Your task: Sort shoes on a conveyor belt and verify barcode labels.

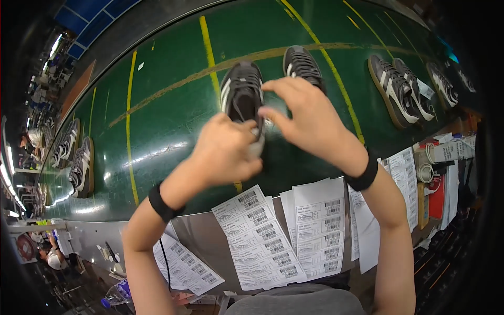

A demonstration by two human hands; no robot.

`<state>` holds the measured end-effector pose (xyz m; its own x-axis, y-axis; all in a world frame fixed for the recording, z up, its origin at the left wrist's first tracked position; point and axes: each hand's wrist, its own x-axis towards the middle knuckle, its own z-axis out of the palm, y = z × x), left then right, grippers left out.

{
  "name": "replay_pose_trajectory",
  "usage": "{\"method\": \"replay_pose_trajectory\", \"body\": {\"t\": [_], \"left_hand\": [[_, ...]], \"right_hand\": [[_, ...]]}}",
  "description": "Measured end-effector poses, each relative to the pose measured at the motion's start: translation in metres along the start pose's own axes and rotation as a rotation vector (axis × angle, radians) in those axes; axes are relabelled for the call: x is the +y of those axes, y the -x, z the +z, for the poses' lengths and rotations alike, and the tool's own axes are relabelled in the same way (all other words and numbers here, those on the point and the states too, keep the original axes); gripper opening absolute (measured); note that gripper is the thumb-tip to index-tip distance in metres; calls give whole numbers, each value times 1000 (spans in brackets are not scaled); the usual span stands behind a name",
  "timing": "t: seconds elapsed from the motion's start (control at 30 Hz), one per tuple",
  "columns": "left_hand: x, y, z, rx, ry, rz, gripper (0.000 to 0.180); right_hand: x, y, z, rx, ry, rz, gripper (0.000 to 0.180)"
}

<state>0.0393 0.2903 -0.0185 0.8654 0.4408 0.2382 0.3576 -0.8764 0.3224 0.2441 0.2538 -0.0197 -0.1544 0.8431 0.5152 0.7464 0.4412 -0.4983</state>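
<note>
A dark sneaker with white stripes (240,89) lies on the green conveyor belt (168,105), and a second dark sneaker (300,63) lies just to its right. My left hand (223,152) is closed at the heel end of the first sneaker, pinching a small pale piece against it. My right hand (307,118) reaches over the same heel, thumb and fingers curled around it. Both wrists wear black bands.
More pairs of sneakers rest on the belt at the right (399,89) and at the far left (79,163). Sheets of barcode labels (262,241) hang over the metal edge in front of me. Rolls and boxes (436,173) sit at the right.
</note>
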Motion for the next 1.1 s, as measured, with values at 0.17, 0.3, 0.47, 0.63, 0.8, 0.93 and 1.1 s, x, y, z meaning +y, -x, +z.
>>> {"method": "replay_pose_trajectory", "body": {"t": [0.17,0.3,0.47,0.63,0.8,0.93,1.1], "left_hand": [[120,21,-58,-163,332,47,30],[119,36,-59,-134,409,204,30],[123,38,-55,-7,397,241,26],[146,26,-75,-184,386,-100,31],[164,34,-87,-204,88,-115,34],[107,22,-40,-71,-248,-134,42],[128,-20,-23,-114,-527,-174,40]], "right_hand": [[-71,27,-39,-264,-84,-38,31],[-67,33,-40,-254,-297,-94,22],[-44,19,-27,-358,-547,193,7],[-44,24,-40,-422,-794,650,25],[-51,72,-108,-235,-902,443,22],[-57,186,-183,264,-232,694,22],[-72,319,-214,207,135,1148,24]]}}
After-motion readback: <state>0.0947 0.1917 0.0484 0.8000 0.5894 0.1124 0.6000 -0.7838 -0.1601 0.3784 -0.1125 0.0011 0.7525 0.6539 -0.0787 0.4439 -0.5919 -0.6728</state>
